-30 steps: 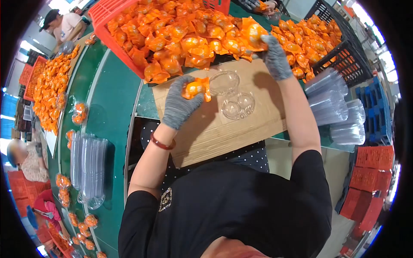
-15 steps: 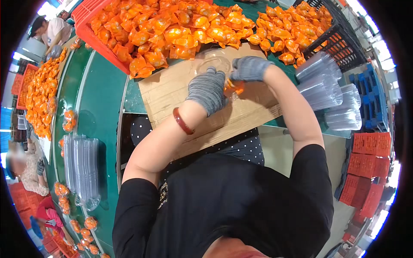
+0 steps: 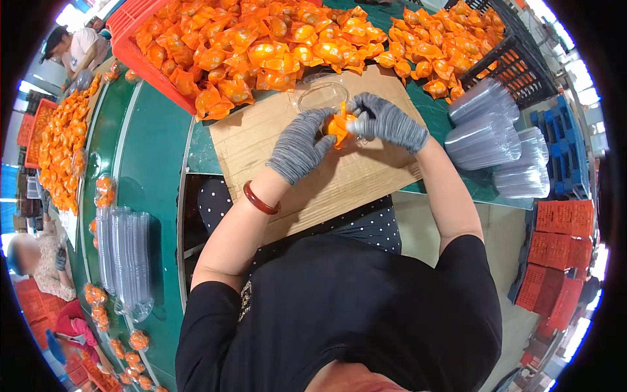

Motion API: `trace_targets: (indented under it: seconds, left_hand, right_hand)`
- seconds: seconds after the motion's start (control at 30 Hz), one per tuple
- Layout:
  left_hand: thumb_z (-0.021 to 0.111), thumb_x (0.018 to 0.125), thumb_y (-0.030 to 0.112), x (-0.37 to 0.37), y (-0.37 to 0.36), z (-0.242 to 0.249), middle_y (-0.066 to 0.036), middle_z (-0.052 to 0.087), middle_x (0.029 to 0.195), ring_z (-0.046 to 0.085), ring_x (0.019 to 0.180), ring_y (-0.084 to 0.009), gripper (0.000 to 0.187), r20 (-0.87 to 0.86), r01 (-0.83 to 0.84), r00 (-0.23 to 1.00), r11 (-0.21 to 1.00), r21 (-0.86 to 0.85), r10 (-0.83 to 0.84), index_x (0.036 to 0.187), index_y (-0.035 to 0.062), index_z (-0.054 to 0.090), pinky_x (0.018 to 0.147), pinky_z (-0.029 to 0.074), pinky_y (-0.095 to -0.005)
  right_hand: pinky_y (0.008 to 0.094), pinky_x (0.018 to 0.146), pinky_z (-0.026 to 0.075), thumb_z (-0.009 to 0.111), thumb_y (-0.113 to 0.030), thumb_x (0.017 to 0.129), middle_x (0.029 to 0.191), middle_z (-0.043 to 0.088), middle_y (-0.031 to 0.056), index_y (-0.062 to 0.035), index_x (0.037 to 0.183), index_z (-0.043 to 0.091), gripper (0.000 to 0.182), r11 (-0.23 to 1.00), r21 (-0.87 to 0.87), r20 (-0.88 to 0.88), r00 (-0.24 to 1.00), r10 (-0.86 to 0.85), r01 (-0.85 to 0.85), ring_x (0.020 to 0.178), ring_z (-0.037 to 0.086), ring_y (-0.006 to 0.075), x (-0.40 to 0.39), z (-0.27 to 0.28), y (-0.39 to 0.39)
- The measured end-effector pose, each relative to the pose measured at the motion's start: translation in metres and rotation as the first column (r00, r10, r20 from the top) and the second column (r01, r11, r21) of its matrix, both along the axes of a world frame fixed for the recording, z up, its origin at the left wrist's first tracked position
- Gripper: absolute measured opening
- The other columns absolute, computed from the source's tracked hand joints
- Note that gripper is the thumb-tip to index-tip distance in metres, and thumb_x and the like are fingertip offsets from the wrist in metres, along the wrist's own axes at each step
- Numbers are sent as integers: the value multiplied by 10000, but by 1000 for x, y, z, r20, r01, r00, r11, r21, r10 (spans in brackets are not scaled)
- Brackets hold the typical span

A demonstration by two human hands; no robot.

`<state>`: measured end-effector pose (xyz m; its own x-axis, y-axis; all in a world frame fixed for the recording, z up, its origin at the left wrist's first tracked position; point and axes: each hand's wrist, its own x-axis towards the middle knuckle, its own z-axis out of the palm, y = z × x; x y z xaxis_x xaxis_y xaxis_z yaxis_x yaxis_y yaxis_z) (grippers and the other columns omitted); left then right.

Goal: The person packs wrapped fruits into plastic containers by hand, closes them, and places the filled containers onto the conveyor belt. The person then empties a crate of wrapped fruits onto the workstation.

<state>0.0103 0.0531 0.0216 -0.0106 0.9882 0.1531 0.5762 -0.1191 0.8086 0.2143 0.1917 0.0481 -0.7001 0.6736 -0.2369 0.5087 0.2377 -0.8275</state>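
Note:
Above a flattened cardboard sheet (image 3: pixel 313 202), my two gloved hands meet over one small round fruit in an orange wrapper (image 3: pixel 339 128). My left hand (image 3: pixel 302 145), in a grey knit glove, closes on its left side with the thumb below. From the right, my right hand (image 3: pixel 390 124), gloved alike, pinches the wrapper; its fingertips are partly blurred. Just beyond the fruit, a clear plastic container (image 3: pixel 323 96) lies on the cardboard. A big heap of wrapped fruit (image 3: pixel 261 49) is at the far side of the table.
A red crate (image 3: pixel 149 73) stands at far left and a black crate (image 3: pixel 513 68) at far right. Stacked clear plastic containers (image 3: pixel 483 140) lie to the right. On the left, a green conveyor (image 3: pixel 166 261) carries more containers (image 3: pixel 127 255) and packed fruit. Other people work beyond it.
Both hands have turned and shifted so the orange-wrapped fruit shows between them. My left hand has moved slightly left and my right hand slightly lower; the fruit has come up and left.

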Motion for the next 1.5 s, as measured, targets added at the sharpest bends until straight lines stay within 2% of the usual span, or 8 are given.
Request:
trace_targets:
  seconds: [0.27, 0.47, 0.57, 0.87, 1.07, 1.2, 1.33, 1.5]
  left_hand:
    - [740, 844, 121, -3, 13, 3, -162, 632, 1231, 650, 1056, -347, 566, -464, 137, 886, 965, 224, -18, 1383, 88, 570, 923, 541, -427]
    - [787, 808, 91, -13, 29, -17, -178, 624, 1307, 652, 1102, -333, 676, -221, 142, 970, 973, 180, -101, 1433, 82, 530, 977, 532, -400]
    - [810, 794, 90, -10, 39, -33, -178, 642, 1251, 670, 1048, -308, 658, 262, -30, 965, 997, 71, 10, 1398, 63, 550, 946, 547, -360]
    - [849, 791, 162, -5, 36, -12, -102, 692, 969, 667, 869, -179, 463, -161, -50, 985, 996, 78, 62, 1195, 68, 642, 793, 564, -330]
    - [811, 874, 227, -29, 46, -15, -67, 675, 943, 636, 823, -154, 378, 540, -96, 818, 973, -211, 198, 1149, 28, 644, 750, 542, -292]
    - [684, 961, 448, -38, 80, -18, -71, 697, 989, 641, 829, -146, 468, 383, -192, 836, 865, -464, 392, 1142, 18, 645, 753, 536, -283]
    - [580, 1030, 337, -45, 125, -82, -92, 704, 1041, 656, 934, -159, 340, 242, -305, 903, 926, -221, 355, 1166, 33, 650, 826, 551, -284]
    - [692, 909, 39, -18, 77, -49, -106, 553, 1388, 551, 1241, -208, 478, 791, -116, 610, 992, 40, 40, 1339, 49, 484, 1032, 497, -363]
  right_hand:
    - [322, 879, 560, 892, -255, 764, 1074, 646, 88, -46, 1237, 622, 583, 968, 250, -53, 998, 43, -28, 952, 634, 176, 6, 0, -21]
    - [353, 893, 562, 860, -195, 757, 1096, 653, 107, -47, 1224, 622, 545, 951, 308, -105, 992, 71, -35, 972, 645, 208, 8, -26, -5]
    - [324, 894, 539, 818, -125, 782, 1059, 622, 73, -60, 1232, 604, 503, 954, 291, -20, 997, 80, -71, 958, 613, 182, 4, -20, -2]
    - [389, 954, 517, 853, -316, 773, 1138, 612, 161, -43, 1201, 623, 557, 896, 445, -49, 999, 19, 5, 1060, 614, 286, -3, -22, -8]
    - [376, 915, 511, 851, -376, 803, 1087, 629, 145, -46, 1154, 642, 525, 896, 437, -58, 996, -66, 84, 1010, 615, 264, -7, -38, 3]
    - [365, 908, 510, 853, -372, 802, 1075, 647, 124, -55, 1126, 660, 493, 932, 353, -48, 996, -75, 87, 989, 608, 234, -13, -40, 13]
    - [353, 888, 513, 860, -354, 796, 1079, 648, 110, -54, 1129, 663, 490, 945, 318, -36, 997, -71, 79, 960, 606, 220, -17, -36, 16]
    - [389, 976, 517, 878, -379, 763, 1110, 671, 174, -30, 1131, 674, 546, 924, 341, -74, 985, -155, 171, 1056, 646, 288, -15, -39, 5]
